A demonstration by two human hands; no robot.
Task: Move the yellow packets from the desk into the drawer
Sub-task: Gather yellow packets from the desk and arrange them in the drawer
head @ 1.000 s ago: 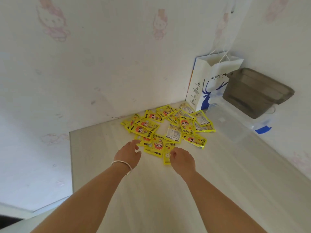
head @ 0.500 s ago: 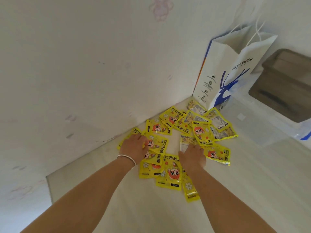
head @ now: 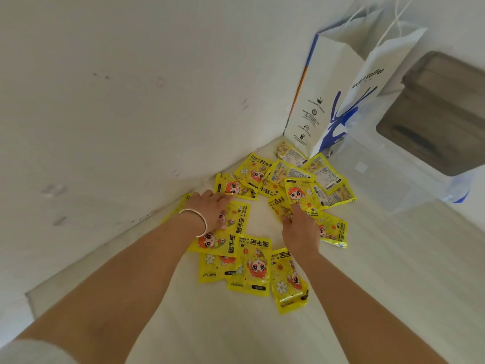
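Observation:
Several yellow packets (head: 250, 261) with a red-haired cartoon figure lie scattered on the pale desk (head: 236, 327), in the corner by the wall. My left hand (head: 210, 210), a white bangle on its wrist, rests flat on the packets at the left of the pile, fingers stretched toward the wall. My right hand (head: 300, 228) lies on the packets at the right of the pile, its fingertips touching one of them. Neither hand has lifted a packet. No drawer is in view.
A white paper bag (head: 338, 101) with blue print stands in the corner behind the pile. Right of it sits a clear plastic box (head: 388, 185) with a grey container (head: 435, 114) on top. White walls close off the left and back.
Both hands have reached forward from the bare desk onto the pile, and the camera has come closer. The right hand has moved a little further into the packets.

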